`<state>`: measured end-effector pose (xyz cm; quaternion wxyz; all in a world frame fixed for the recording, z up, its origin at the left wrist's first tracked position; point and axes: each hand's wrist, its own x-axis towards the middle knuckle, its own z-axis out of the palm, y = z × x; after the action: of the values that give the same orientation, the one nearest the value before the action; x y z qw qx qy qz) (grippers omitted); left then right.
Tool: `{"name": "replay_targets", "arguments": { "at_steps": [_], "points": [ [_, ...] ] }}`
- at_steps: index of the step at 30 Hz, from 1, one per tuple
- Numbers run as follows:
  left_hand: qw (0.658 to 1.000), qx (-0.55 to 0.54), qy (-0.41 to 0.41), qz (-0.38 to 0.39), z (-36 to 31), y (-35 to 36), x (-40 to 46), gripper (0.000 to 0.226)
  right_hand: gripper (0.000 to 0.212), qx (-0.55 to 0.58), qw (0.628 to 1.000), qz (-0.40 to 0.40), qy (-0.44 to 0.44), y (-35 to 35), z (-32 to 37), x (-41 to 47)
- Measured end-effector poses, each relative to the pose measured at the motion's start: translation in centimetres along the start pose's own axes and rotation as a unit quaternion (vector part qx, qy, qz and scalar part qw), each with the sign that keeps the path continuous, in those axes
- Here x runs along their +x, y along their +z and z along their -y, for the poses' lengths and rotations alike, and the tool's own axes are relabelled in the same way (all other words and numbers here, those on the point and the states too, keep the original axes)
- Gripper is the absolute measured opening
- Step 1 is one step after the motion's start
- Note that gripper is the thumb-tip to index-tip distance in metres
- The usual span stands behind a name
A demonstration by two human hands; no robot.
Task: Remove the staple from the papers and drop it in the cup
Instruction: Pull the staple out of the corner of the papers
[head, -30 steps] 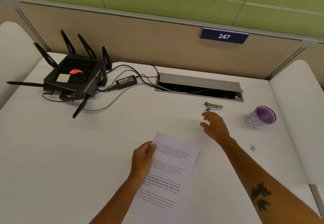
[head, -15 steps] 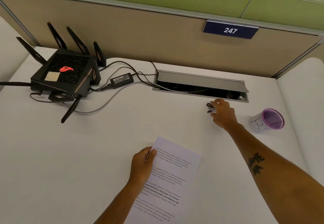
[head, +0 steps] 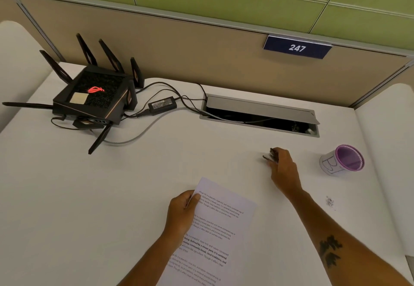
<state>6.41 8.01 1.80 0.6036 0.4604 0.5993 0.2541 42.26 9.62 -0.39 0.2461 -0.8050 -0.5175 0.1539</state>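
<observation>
So this is basically the very start of the job. The stapled sheets of white printed paper [head: 215, 229] lie flat on the white desk [head: 112, 196], near edge, centre. The left hand [head: 182, 214] has the top left corner pinched, thumb on top of the page and fingers curled under the edge. That's where I'd guess the staple sits, but it's too small to make out, so I can't say for sure.

The right hand [head: 284, 169] is off to the right and a bit farther back, fingers closed around a small dark metal staple remover [head: 270, 154]. Only the tip pokes out past the fingertips and it's blurry, so I can't tell if its claws are spread or squeezed. It looks lifted just off the desk, well apart from the paper.

The white paper cup with the purple inside [head: 341, 160] is on its side at the right, mouth facing the near right, some marker scribble on the wall. Can't see anything in it.

Progress-wise: tool picked up, paper held down, that's it. Left to do: bring the remover over to the corner, dig the staple out, carry it right and drop it in the cup. With the cup tipped over, the staple could slide back out.
</observation>
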Motion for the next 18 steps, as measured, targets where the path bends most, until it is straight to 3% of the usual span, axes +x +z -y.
{"name": "replay_targets", "arguments": {
  "at_steps": [7, 13, 18],
  "points": [
    [1.000, -0.003, 0.016, -0.001, -0.2, -0.7, -1.3, 0.020, 0.028, 0.132, 0.988, 0.045, 0.068, -0.3, 4.2, -4.5],
    [0.999, 0.006, 0.037, -0.004, -0.2, -1.3, -2.1, 0.020, 0.017, 0.316, 0.927, 0.148, 0.141, -1.4, 10.3, -7.1],
    [0.999, 0.022, 0.050, -0.002, -0.1, -1.9, -2.5, 0.022, 0.040, 0.396, 0.879, 0.240, 0.116, -2.4, 13.8, -8.2]
  ]
}}
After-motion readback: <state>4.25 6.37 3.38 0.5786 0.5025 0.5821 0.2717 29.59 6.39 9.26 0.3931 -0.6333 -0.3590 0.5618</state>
